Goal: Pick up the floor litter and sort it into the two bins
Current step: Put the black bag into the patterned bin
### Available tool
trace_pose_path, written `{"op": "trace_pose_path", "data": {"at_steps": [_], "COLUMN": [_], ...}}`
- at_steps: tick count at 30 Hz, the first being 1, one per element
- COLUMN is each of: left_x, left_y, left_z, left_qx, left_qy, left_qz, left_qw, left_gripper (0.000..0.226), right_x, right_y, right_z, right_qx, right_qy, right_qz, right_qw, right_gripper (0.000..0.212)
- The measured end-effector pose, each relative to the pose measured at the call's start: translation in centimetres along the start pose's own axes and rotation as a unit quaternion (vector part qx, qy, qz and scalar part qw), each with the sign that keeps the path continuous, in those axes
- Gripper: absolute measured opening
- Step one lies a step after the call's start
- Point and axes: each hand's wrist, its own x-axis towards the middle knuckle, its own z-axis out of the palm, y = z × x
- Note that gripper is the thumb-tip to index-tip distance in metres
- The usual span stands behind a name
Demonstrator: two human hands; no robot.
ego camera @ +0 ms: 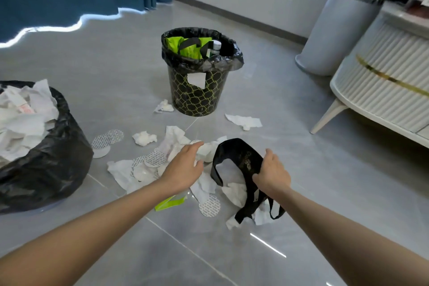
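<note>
- Right hand: fingers curling round the edge of 1 black fabric bag, which is draping over the litter mid-floor.
- Left hand: hovering over the white tissue pile, fingers spreading straight, holding nothing.
- Patterned bin: standing beyond the pile, containing 1 green bag.
- Black-lined bin: sitting at left, brimming with white paper.
- Round seals: lying among the tissues.

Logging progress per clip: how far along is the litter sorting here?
Partly done. The black-bagged bin is heaped with white paper, and the patterned bin holds a green bag and a bottle. In hand: the right hand grips a black bag; the left hand hovers open. Left: crumpled tissues, round seals and a green scrap on the floor.
</note>
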Motion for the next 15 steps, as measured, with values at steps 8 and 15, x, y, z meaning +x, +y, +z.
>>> {"op": "trace_pose_path", "data": {"at_steps": [8, 15], "left_x": [1.8, 3.9], "left_y": [4.2, 6.3], "left_z": [1.3, -2.8], "left_qx": [-0.076, -0.328], "left_qy": [-0.065, 0.028], "left_qz": [-0.044, -0.129], "left_qw": [0.994, 0.935], "left_gripper": [0.058, 0.047], "right_x": [-0.7, 0.9], "right_y": [1.6, -3.5], "right_z": [-1.8, -6.9], "right_qx": [0.100, 0.190], "right_qy": [0.061, 0.181], "right_qz": [-0.008, -0.192], "right_qw": [0.993, 0.946], "right_gripper": [0.019, 0.024]}}
